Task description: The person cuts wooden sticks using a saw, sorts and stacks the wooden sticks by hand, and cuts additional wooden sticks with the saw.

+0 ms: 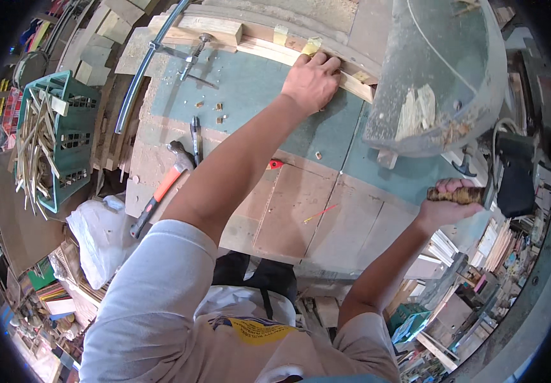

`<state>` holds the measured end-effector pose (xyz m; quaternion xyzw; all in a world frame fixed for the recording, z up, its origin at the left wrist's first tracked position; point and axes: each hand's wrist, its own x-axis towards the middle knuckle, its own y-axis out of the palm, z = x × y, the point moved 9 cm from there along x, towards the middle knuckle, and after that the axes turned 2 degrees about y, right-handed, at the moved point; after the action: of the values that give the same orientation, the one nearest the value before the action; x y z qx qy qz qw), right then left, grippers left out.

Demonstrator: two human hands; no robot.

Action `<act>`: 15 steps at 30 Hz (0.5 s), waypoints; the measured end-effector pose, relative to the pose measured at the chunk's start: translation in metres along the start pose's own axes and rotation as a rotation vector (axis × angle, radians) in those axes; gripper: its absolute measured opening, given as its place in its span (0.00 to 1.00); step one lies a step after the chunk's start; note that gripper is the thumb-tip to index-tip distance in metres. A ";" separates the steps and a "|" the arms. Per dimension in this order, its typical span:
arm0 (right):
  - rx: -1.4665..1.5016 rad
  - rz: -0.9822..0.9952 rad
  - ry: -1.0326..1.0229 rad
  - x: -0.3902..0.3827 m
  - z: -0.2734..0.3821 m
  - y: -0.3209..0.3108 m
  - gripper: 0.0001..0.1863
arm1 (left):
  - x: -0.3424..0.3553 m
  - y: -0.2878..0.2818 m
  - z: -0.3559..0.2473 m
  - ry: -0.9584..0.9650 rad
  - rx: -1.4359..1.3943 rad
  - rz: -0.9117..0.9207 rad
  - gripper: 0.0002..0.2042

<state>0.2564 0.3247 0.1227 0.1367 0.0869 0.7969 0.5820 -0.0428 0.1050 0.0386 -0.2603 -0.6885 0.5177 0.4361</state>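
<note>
At the far side of the work table [294,204], my left hand [313,82] curls its fingers over a pale wooden strip [266,52] lying along a wooden fence. Bits of yellow tape [280,35] stick to the wood beside those fingers. Over to the right, my right hand [449,202] is wrapped around a brown, cord-like bound handle [460,194]; what the handle joins is partly hidden. Above and left of that hand hangs a dusty clear plastic guard [409,76] with wood chips showing through it. A metal screw clamp [193,57] stands by the fence's left part.
An orange-handled hammer [162,189] and a black marker [196,135] lie left of my forearm. A small red object [275,164], a thin pencil-like stick [320,214] and wood scraps [218,119] dot the table. Leftward are a green crate [74,172] of sticks and a white plastic bag [101,239].
</note>
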 end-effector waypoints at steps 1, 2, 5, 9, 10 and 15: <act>0.004 0.000 -0.002 -0.003 0.001 -0.010 0.41 | 0.001 0.000 -0.001 -0.002 -0.004 -0.004 0.09; 0.002 0.004 -0.004 -0.010 0.003 -0.015 0.41 | 0.002 0.001 -0.001 -0.006 -0.021 0.002 0.10; -0.048 -0.036 -0.066 -0.027 0.012 -0.032 0.42 | 0.000 -0.002 -0.001 -0.007 -0.050 -0.001 0.10; -0.084 -0.057 -0.087 -0.044 0.017 -0.047 0.42 | 0.000 -0.004 -0.001 -0.002 -0.039 -0.007 0.09; -0.086 -0.059 -0.090 -0.046 0.017 -0.048 0.42 | 0.001 -0.004 -0.002 0.000 -0.042 -0.009 0.09; 0.019 -0.063 -0.009 -0.033 0.007 -0.044 0.43 | 0.001 -0.004 -0.003 0.011 -0.046 -0.027 0.09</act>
<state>0.3078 0.3069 0.1124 0.1429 0.0961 0.7766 0.6060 -0.0407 0.1060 0.0428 -0.2637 -0.7012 0.4947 0.4406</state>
